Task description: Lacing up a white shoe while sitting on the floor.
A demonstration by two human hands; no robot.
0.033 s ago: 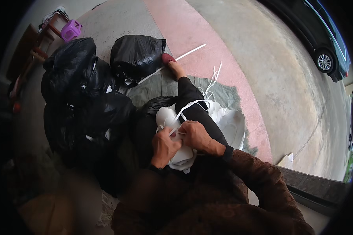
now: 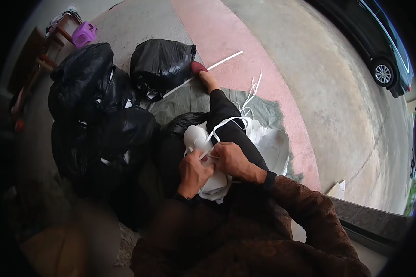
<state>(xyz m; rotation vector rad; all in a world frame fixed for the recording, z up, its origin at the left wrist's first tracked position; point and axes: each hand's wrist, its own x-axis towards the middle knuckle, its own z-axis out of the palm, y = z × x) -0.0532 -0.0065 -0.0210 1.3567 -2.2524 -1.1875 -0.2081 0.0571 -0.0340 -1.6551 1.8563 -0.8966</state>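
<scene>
Our left hand (image 2: pixel 195 173) and right hand (image 2: pixel 235 161) — 2 narrow pinches — seemingly hold white shoelace (image 2: pixel 212 134) (partly hidden) over a sneaker (image 2: pixel 195 135).

Centre: shoe (image 2: pixel 214 184) at the lap, left of the extended leg (image 2: pixel 223 108). Left grip (image 2: pixel 193 174) and right grip (image 2: pixel 235 161) side by side over the shoe. Lace (image 2: pixel 226 121) crosses above the leg, from shoe toward a heap (image 2: pixel 273 150) on the leg's right; heap contents unclear. Ground sheet (image 2: pixel 175 110) lies beyond the shoe, either side of the leg. Left: stacked bags (image 2: pixel 81 76). Ahead: single bag (image 2: pixel 159 62), next to the foot (image 2: pixel 209 84). Rod (image 2: pixel 226 59) passes the foot diagonally, middle hidden. Stool (image 2: pixel 83 34) behind the stack. Car (image 2: pixel 386 51) far right.
</scene>
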